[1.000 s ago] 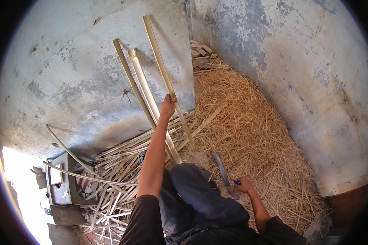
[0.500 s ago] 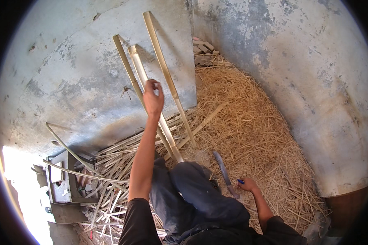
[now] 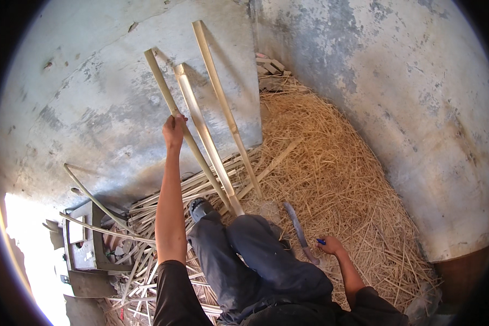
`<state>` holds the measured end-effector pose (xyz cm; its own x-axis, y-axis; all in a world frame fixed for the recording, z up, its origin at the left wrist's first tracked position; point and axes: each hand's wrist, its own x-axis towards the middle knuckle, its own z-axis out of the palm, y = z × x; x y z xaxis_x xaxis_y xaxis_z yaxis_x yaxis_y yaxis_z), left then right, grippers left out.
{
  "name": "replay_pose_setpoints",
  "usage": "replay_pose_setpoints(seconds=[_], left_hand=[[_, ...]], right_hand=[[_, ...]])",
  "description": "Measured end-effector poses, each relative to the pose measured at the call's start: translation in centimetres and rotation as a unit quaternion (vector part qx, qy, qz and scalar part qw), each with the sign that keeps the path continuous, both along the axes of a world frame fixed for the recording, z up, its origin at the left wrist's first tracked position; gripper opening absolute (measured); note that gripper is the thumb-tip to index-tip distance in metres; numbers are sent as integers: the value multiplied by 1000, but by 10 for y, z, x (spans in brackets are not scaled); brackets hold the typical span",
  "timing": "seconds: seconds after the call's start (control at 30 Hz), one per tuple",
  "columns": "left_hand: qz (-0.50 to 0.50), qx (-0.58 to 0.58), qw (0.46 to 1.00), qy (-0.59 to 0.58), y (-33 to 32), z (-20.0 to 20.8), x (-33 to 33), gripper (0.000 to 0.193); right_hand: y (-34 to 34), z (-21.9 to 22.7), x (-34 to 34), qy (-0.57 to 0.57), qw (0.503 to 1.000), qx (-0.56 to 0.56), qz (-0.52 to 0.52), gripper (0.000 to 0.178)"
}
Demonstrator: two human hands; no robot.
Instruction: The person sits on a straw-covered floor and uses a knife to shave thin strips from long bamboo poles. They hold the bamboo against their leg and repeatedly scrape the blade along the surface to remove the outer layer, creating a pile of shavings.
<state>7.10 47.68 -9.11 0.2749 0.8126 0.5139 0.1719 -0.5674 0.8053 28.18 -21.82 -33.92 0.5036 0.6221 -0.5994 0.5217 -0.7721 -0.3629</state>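
My left hand (image 3: 174,131) is closed around the upper part of the leftmost split bamboo strip (image 3: 160,77), which leans against the wall. Beside it lean two more: a middle bamboo strip (image 3: 201,124) with its pale inner face showing, and a right bamboo strip (image 3: 217,84) standing a little apart. Low on the right, my right hand (image 3: 332,246) has its fingers closed on a blue pen (image 3: 321,241). Just left of that hand lies a curved knife (image 3: 296,225) with a dark blade, resting on the shavings.
A large heap of straw-coloured shavings (image 3: 331,157) fills the corner between two worn plaster walls (image 3: 418,108). Thin bamboo slats (image 3: 146,277) lie piled at the left, next to a grey box-like metal unit (image 3: 81,244). My shoe (image 3: 201,208) rests among the slats.
My left hand has moved left from the middle strip to the leftmost one and taken hold of it. That strip's top has shifted slightly left. My left shoe has come into sight; my right hand stays put.
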Motion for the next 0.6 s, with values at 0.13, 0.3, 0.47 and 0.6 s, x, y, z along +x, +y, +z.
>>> replay_pose_setpoints(seconds=[0.13, 0.3, 0.47, 0.6], left_hand=[[-57, -62, 980, -182, -19, 39, -17, 31], [-1, -50, 952, -302, -64, 145, -58, 27], [125, 76, 950, -277, -126, 279, -163, 42], [162, 91, 965, -186, -197, 331, -255, 52]], right_hand=[[-3, -3, -2, 1, 1000, 1, 10, 56], [-5, 4, -4, 16, 1000, -7, 2, 54], [-8, 14, -6, -6, 1000, 6, -23, 47], [-2, 3, -6, -12, 1000, 17, 8, 43]])
